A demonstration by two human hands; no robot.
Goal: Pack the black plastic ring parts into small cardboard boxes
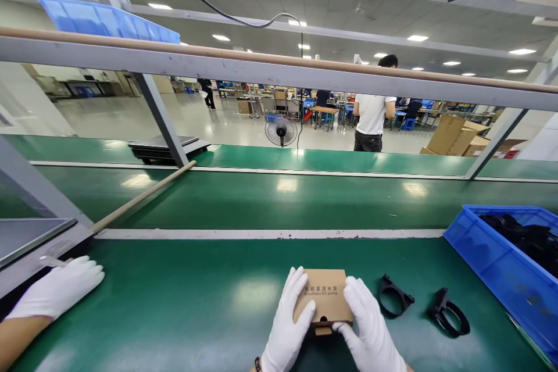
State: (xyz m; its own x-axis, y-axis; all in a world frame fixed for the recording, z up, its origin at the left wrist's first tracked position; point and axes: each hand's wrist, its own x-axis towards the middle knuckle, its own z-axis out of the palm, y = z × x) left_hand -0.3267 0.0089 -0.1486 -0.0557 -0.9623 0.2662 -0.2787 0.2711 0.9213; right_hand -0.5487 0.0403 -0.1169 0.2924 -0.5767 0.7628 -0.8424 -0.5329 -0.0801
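Note:
A small brown cardboard box (325, 295) printed "Brushless DC pump" rests on the green bench mat (196, 302) near the front edge. Both my hands wear white gloves. My left hand (288, 322) grips the box's left side, with the fingers up over its top. On the right side, my right hand (368, 328) holds it the same way. A cardboard tab sticks out below the box, between my thumbs. Two black ring-shaped plastic parts (394, 296) (449, 313) lie on the mat just right of my right hand.
A blue bin (488, 256) of black parts stands at the right. A co-worker's gloved hand (58, 288) rests on a flat grey machine (30, 241) at the left. Beyond run a green conveyor belt (283, 197), a wooden rod (143, 195) and frame rails. A person stands far back.

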